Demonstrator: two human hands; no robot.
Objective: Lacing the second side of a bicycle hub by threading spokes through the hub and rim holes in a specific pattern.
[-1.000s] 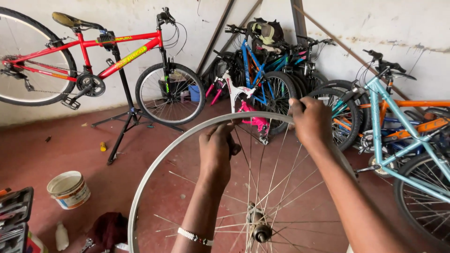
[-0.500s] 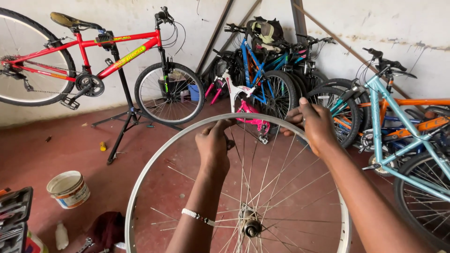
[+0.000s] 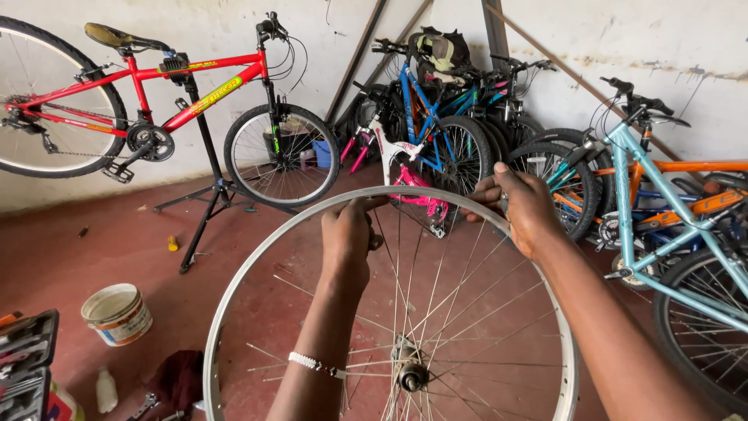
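Two hands work at the top of a bare wheel (image 3: 234, 312), held upright just below the camera, its hub (image 3: 411, 376) low in the frame and its thin spokes (image 3: 460, 288) fanning up to the silver rim; the left hand (image 3: 347, 234) reaches up inside the rim, its fingers curled together round something small at the rim's top, though what it pinches I cannot tell; the right hand (image 3: 522, 206) sits on the rim's upper right, its fingers wrapped over the outer edge and clamped on it.

By the look of it the wheel is light and stiff at the rim; the spokes are slender and would bend or lose tension if gripped hard; bare metal of that kind may slide in a loose grasp; the rim edge and the hub seem the sound places to take hold, not the spokes.

Behind, a red bike (image 3: 179, 101) hangs on a stand (image 3: 206, 203) above the red floor (image 3: 101, 242); more bikes (image 3: 436, 117) lean in the corner and a pale blue one (image 3: 647, 203) stands at right; a white bucket (image 3: 117, 313) and a tool tray (image 3: 27, 362) sit at lower left.
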